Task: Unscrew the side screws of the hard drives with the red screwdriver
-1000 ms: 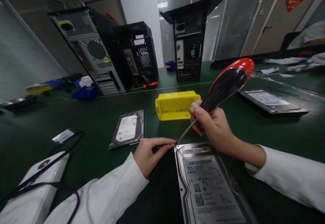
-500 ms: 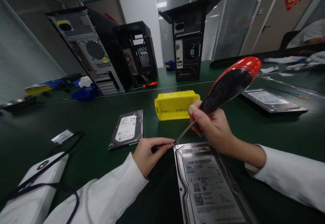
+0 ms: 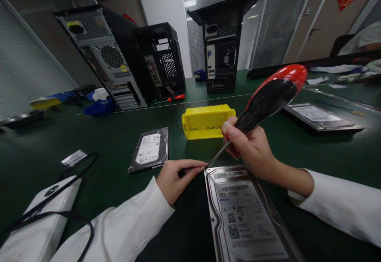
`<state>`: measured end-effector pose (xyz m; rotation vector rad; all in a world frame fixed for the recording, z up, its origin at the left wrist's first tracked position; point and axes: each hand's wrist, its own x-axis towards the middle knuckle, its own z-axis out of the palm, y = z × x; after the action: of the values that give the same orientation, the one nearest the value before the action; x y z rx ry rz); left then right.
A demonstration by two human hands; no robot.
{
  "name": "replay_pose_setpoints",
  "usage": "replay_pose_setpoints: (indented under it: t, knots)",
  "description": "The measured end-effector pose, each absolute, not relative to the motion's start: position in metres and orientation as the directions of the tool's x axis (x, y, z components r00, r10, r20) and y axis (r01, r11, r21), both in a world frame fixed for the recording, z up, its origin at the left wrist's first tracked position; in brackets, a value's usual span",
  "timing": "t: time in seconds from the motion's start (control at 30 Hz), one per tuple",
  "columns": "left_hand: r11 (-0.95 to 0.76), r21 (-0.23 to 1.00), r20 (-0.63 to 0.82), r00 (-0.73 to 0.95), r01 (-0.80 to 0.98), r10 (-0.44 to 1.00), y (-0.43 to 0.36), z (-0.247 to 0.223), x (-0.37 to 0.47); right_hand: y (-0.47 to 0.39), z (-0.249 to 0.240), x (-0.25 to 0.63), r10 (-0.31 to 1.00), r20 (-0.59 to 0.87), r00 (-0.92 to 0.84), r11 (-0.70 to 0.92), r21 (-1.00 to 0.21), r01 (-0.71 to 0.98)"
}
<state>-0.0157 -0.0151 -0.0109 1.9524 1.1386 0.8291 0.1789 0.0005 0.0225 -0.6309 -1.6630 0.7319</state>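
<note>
- The right hand (image 3: 253,151) gripped the red-and-black screwdriver (image 3: 269,99), right of centre, shaft slanting down-left.
- The left hand (image 3: 175,180) had its fingertips pinched together beside the screwdriver's tip; what they held, if anything, looked too small to tell.
- The Samsung hard drive (image 3: 247,218) lay lower right of centre on the green counter (image 3: 104,137), its upper-left corner at the tip.

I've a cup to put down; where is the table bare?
The table is bare between the right sleeve and the far-right drive, and between the left drive and black cable. Crowded: left hand, right hand and screwdriver at the near hard drive.
</note>
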Motion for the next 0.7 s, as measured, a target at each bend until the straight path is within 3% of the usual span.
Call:
replay_pose_setpoints:
  t: [0.43, 0.7]
  knots:
    - [-0.328, 0.837, 0.137, 0.413, 0.438, 0.900, -0.0154, -0.0098, -0.0161, -0.0007, 0.0263, 0.1799, 0.746, 0.641, -0.181, 0.652, -0.758, 0.001]
    - [-0.340, 0.828, 0.141, 0.422, 0.445, 0.895, -0.0140, -0.0090, -0.0153, 0.0013, 0.0247, 0.1802, 0.744, 0.644, -0.175, 0.663, -0.745, 0.074]
